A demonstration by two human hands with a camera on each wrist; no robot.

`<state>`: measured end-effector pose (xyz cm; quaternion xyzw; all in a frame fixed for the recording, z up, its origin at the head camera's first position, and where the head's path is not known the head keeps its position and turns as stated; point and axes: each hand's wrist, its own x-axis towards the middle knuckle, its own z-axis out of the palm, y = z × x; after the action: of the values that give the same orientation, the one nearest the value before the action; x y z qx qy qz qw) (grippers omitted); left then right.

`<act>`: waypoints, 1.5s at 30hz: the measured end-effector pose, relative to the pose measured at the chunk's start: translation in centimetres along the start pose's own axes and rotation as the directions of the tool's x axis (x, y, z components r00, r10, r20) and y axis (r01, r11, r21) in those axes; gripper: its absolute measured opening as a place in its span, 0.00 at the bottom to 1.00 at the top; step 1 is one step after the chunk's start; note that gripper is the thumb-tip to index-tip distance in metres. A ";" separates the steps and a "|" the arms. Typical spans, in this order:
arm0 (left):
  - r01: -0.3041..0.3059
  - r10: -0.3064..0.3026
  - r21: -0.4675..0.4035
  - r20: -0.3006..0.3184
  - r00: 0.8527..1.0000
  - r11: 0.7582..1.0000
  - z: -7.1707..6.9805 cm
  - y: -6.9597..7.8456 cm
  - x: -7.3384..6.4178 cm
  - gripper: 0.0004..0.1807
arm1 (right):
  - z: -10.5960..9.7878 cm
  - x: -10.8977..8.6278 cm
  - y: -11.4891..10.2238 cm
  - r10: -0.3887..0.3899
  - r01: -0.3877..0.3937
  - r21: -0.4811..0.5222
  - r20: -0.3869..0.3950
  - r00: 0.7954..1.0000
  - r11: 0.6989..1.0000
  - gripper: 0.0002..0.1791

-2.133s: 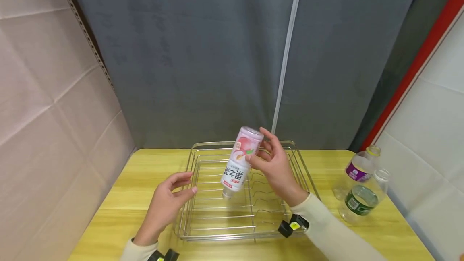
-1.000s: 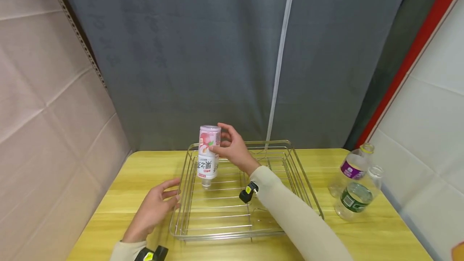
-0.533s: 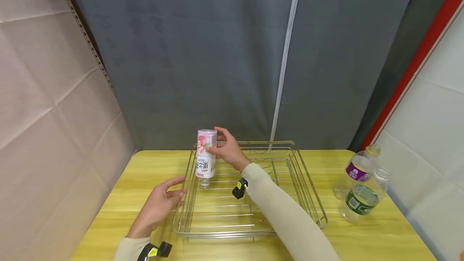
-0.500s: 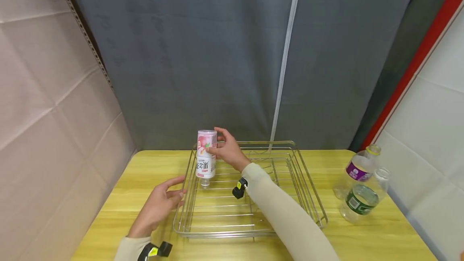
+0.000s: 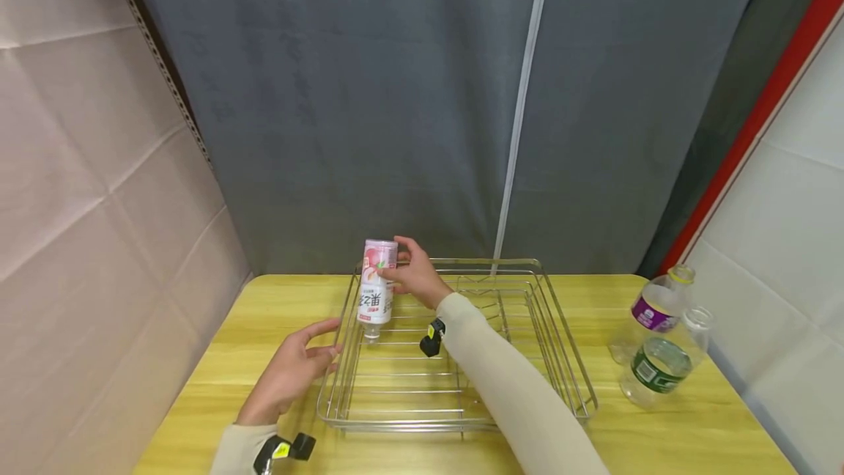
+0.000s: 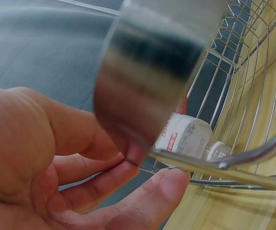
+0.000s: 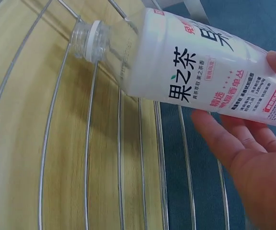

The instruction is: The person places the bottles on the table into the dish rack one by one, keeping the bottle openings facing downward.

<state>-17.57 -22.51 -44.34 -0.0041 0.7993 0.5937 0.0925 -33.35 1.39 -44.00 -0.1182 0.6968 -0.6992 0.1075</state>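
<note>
A peach-pictured fruit tea bottle (image 5: 377, 288) is held neck down and slightly tilted inside the left part of the wire rack (image 5: 455, 429). My right hand (image 5: 418, 273) grips it near its base, thumb on the label side. In the right wrist view the bare threaded neck (image 7: 83, 40) of the bottle is uncapped, close to the rack's wires; contact cannot be made out. At the rack's left rim is my left hand (image 5: 297, 366), its thumb and fingers around the rim in the left wrist view. A blurred metal band hides some fingertips there.
Two clear uncapped bottles stand upright at the table's right side: one with a purple label (image 5: 653, 314), one with a green label (image 5: 659, 366). A grey curtain (image 5: 369, 108) hangs behind the wooden table (image 5: 211, 365). Pale panels flank both sides.
My right hand has carried the fruit tea bottle leftward across the rack and turned it more upright, neck down. My left hand has come to the rack's left rim. The last half second shows little movement.
</note>
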 end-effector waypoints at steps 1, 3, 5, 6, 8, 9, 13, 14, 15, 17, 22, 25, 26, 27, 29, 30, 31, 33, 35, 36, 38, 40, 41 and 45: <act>0.001 -0.001 0.000 0.001 1.000 1.000 0.0 0.0 0.1 0.31 | 0.0 0.1 0.1 0.008 -0.008 0.000 -0.003 1.000 1.000 0.49; 0.000 0.000 -0.001 0.002 1.000 1.000 -0.1 0.0 0.2 0.30 | -0.1 0.3 0.1 0.016 -0.016 -0.009 -0.014 1.000 1.000 0.49; 0.000 0.000 0.001 0.003 1.000 1.000 -0.2 0.0 0.3 0.30 | 0.0 0.5 0.1 0.021 -0.021 -0.018 -0.025 0.999 1.000 0.49; 0.000 0.000 0.000 0.005 1.000 1.000 -0.3 0.0 0.4 0.30 | 0.0 0.5 0.1 0.021 -0.021 -0.022 -0.030 0.999 1.000 0.49; -0.002 0.002 -0.007 0.008 1.000 1.000 -0.4 -0.1 0.5 0.30 | 0.1 0.6 0.1 0.021 -0.023 -0.033 -0.043 0.999 0.999 0.49; -0.003 0.003 -0.011 0.009 1.000 1.000 -0.4 -0.1 0.6 0.30 | 0.2 0.6 0.1 0.021 -0.023 -0.038 -0.047 0.999 0.999 0.49; -0.010 0.011 -0.025 0.015 1.000 1.000 -0.5 -0.3 0.8 0.30 | 0.2 0.7 0.2 0.017 -0.020 -0.053 -0.053 0.998 0.998 0.49; -0.012 0.013 -0.028 0.018 1.000 1.000 -0.5 -0.3 0.9 0.30 | 0.2 0.7 0.2 0.017 -0.020 -0.052 -0.052 0.998 0.998 0.49; -0.014 0.014 -0.029 0.019 1.000 0.999 -0.5 -0.3 0.9 0.31 | 0.1 0.8 0.2 0.018 -0.021 -0.051 -0.051 0.999 0.998 0.48; -0.016 0.017 -0.036 0.024 1.000 0.999 -0.4 -0.4 1.0 0.31 | 0.1 0.9 0.3 0.025 -0.027 -0.046 -0.048 0.999 0.999 0.48; -0.012 0.013 -0.049 0.022 1.000 0.999 -0.3 -0.4 1.0 0.31 | -0.1 0.9 0.5 0.040 -0.041 -0.038 -0.028 0.999 0.998 0.46; -0.004 0.005 -0.053 0.015 1.000 0.999 -0.3 -0.4 1.0 0.31 | -0.1 0.9 0.5 0.043 -0.043 -0.038 -0.009 0.999 0.998 0.44; -0.003 0.004 -0.054 0.014 1.000 0.999 -0.3 -0.4 1.0 0.31 | -0.2 0.8 0.5 0.044 -0.044 -0.038 -0.007 0.999 0.998 0.43; -0.002 0.003 -0.056 0.015 1.000 0.998 -0.2 -0.4 1.0 0.31 | -0.2 0.8 0.5 0.044 -0.045 -0.037 -0.005 0.999 0.998 0.43; 0.000 0.001 -0.055 0.016 1.000 0.998 -0.2 -0.4 1.0 0.31 | -0.3 0.7 0.6 0.046 -0.046 -0.028 -0.003 0.999 0.999 0.42; 0.001 0.000 -0.054 0.016 1.000 0.999 -0.2 -0.3 1.0 0.31 | -0.3 0.7 0.6 0.046 -0.046 -0.024 -0.003 0.999 0.999 0.42; 0.002 -0.001 -0.053 0.017 1.000 0.999 -0.1 -0.3 1.0 0.31 | -0.4 0.7 0.6 0.045 -0.045 -0.023 -0.004 0.999 0.999 0.42; 0.005 -0.004 -0.051 0.015 1.000 0.999 -0.1 -0.2 1.0 0.31 | -0.5 0.6 0.5 0.043 -0.043 -0.023 -0.005 0.999 0.999 0.42; 0.007 -0.007 -0.049 0.015 1.000 0.999 -0.1 -0.2 1.0 0.31 | -0.6 0.6 0.4 0.037 -0.037 -0.029 -0.003 0.999 0.999 0.42; 0.007 -0.006 -0.051 0.017 1.000 0.999 -0.1 -0.2 1.1 0.31 | -0.6 0.6 0.3 0.033 -0.033 -0.036 -0.002 0.999 0.999 0.41; 0.004 -0.003 -0.054 0.019 1.000 0.999 0.0 -0.1 1.1 0.30 | -0.8 0.5 0.1 0.029 -0.029 -0.052 -0.005 1.000 0.998 0.41; 0.003 -0.002 -0.053 0.022 1.000 0.999 0.0 -0.2 1.2 0.31 | -1.1 0.5 -0.1 0.026 -0.027 -0.071 -0.011 1.000 0.997 0.41; 0.003 -0.002 -0.053 0.022 1.000 0.999 0.0 -0.2 1.2 0.31 | -1.2 0.5 -0.2 0.027 -0.028 -0.080 -0.015 1.000 0.996 0.41; 0.004 -0.003 -0.044 0.023 1.000 0.999 0.0 -0.2 1.1 0.30 | -2.2 0.2 -0.7 0.038 -0.039 -0.099 -0.011 0.999 0.994 0.42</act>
<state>-18.64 -22.45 -44.72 -0.0006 0.7851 0.6109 0.1023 -34.23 3.37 -43.35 -0.1067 0.7334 -0.6620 0.1115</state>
